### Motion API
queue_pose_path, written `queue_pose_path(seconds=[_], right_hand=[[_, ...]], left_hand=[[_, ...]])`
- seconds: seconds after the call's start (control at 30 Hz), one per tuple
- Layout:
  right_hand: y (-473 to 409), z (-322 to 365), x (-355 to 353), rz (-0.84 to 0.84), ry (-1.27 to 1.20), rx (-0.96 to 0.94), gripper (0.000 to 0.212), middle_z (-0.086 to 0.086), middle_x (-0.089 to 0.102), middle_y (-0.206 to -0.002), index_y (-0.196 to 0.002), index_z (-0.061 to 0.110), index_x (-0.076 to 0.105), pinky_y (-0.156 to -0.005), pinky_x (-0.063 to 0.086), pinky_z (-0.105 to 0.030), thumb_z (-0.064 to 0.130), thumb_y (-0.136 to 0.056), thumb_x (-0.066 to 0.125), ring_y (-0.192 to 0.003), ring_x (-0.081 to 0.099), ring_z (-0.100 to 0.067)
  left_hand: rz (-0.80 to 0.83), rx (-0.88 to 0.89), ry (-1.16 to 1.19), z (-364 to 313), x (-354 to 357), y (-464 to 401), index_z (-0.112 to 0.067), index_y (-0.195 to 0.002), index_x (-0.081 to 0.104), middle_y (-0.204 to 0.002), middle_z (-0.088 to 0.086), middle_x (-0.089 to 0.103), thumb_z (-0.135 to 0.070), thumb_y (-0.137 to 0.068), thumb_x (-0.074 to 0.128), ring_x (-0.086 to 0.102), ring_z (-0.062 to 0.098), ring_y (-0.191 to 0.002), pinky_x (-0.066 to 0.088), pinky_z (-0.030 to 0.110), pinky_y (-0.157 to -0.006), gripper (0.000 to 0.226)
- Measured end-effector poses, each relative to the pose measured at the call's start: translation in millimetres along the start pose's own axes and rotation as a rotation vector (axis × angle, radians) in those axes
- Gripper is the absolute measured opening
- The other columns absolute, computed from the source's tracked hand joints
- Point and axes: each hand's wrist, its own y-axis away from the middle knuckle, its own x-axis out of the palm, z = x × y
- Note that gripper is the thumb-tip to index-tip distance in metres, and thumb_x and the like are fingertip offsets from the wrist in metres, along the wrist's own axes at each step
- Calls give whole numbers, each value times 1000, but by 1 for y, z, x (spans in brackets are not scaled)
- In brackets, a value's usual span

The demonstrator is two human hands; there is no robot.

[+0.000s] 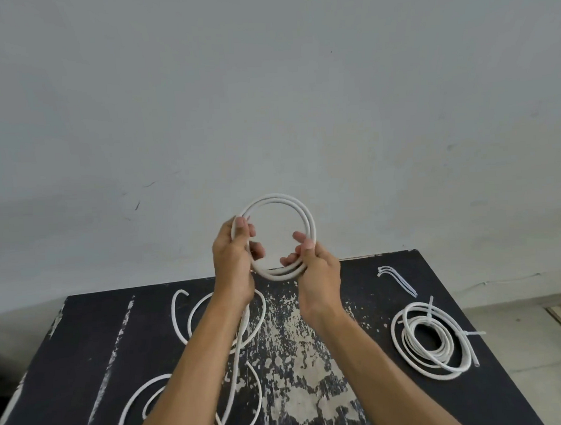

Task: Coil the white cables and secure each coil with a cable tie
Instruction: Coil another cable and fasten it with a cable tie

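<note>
Loose cables (pixel 194 325): white cables are lying in big messy loops on the left side of the worktop (pixel 366 305). They are probably waiting for their turn to be coiled.
Left hand (pixel 233 256): this hand is gripping the left side of the coil (pixel 300 211), with its fingers (pixel 241 223) curling round the white strands. It is likely squeezing the loops together so they are not springing apart.
Coil: the round white coil is being held up in the air, above the far edge of the worktop and between both hands.
Cable tail (pixel 238 342): one white strand is hanging down from the coil, behind the left arm, so the winding is probably not finished.
Right hand (pixel 313 268): it is pinching the lower right part of the coil, with the fingers closing round the strands. It seems to be keeping the ring round.
Cable ties (pixel 399 279): a few thin ties are lying near the far right edge, close enough to grab.
Tied coils (pixel 431 340): finished-looking coils with ties are resting on the right.
Worktop: it is dark with scratched, pale patches.
Wall (pixel 267 84): a plain grey wall is standing behind.
</note>
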Motion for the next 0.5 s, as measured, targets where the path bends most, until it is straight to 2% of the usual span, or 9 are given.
queue_pose_path(seconds=[0.07, 0.17, 0.27, 0.33, 0.4, 0.47, 0.5], right_hand=[[5, -6, -4, 51, 46, 87, 27, -2, 73, -78, -110, 13, 75, -86, 59, -35, 16, -107, 48, -82, 71, -18], [2, -2, -13, 156, 194, 193, 22, -7, 78, -99, -108, 13, 76, -84, 56, -30, 6, -101, 57, -97, 73, -19], [-8, 13, -14, 256, 415, 116, 28, -10, 72, -106, -117, 21, 69, -76, 49, -30, 6, -93, 66, -81, 64, -14], [-16, 29, -11, 309, 491, 13, 31, -12, 70, -105, -122, 23, 64, -72, 52, -29, 13, -93, 68, -78, 66, -16], [-20, 41, -6, 411, 543, -53, 23, -7, 71, -95, -117, 23, 67, -64, 54, -26, 26, -94, 69, -70, 66, -15], [-20, 47, -3, 461, 649, -124, 24, 8, 65, -72, -99, 23, 73, -54, 47, -28, 45, -94, 64, -57, 56, -11], [-21, 47, -3, 434, 702, -168, 31, 11, 57, -62, -88, 25, 74, -53, 42, -30, 52, -95, 61, -54, 49, -10]], left_hand=[[27, 64, -55, -9, -2, -8, -16, -102, 63, -69, -11, 58, -22, -106, 52, 34, 6, -45, 30, 19, -42, 13], [121, 77, -212, -21, -15, -18, -18, -94, 67, -67, -8, 60, -14, -104, 55, 27, 6, -42, 23, 17, -38, 16], [282, 50, -367, -29, -27, -23, -20, -91, 72, -67, -5, 63, -11, -102, 58, 30, 7, -43, 25, 18, -37, 20], [404, 25, -474, -30, -28, -21, -24, -91, 74, -63, -9, 61, -12, -101, 60, 33, 5, -43, 28, 17, -39, 21], [483, 8, -519, -29, -25, -19, -28, -95, 73, -61, -12, 56, -14, -101, 60, 36, 3, -45, 30, 16, -41, 19], [500, -37, -443, -29, -23, -16, -24, -110, 67, -72, -9, 60, -15, -100, 63, 39, 2, -48, 33, 16, -44, 14], [491, -67, -376, -29, -23, -16, -21, -118, 63, -83, -4, 61, -13, -96, 65, 41, 3, -50, 34, 17, -46, 23]])
